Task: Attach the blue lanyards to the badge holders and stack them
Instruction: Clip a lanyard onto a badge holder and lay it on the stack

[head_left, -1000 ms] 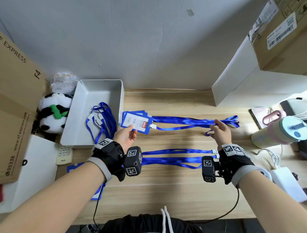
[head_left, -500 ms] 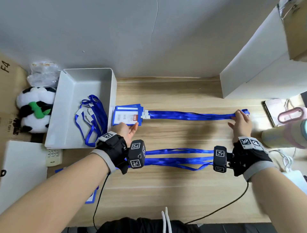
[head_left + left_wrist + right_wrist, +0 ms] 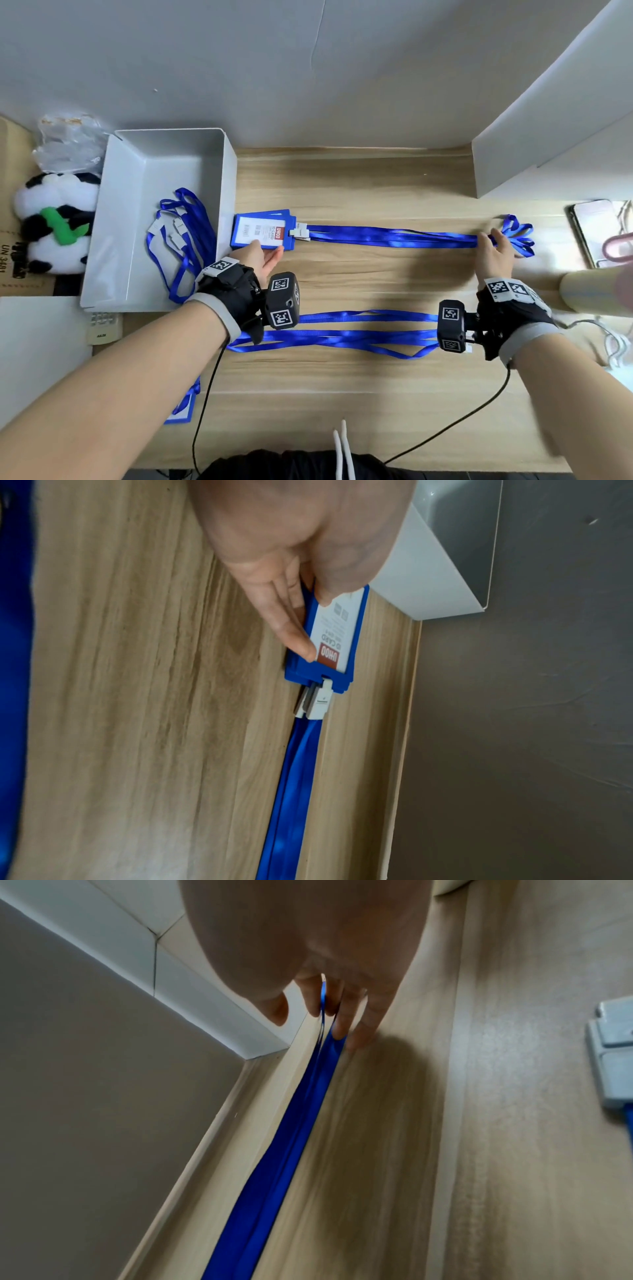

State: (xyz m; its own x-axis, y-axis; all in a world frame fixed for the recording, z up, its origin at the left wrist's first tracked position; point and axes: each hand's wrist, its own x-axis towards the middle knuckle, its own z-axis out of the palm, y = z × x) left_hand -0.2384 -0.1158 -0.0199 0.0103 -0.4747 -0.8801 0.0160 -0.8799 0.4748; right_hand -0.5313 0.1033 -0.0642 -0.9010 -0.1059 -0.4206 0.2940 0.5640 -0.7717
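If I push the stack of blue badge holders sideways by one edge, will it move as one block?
Probably not. The stack of blue plastic badge holders already sits fanned, edges offset, so the smooth cards likely slide over each other. The blue ribbon lanyards clipped on look limp and would trail, hardly resisting. The left hand steadies it.

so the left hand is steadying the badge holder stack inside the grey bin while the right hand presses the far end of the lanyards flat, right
Not quite: the badge holder stack lies on the wooden table beside the grey bin, not inside it, as the head view shows. The left hand does steady it, and the right hand presses the lanyards.
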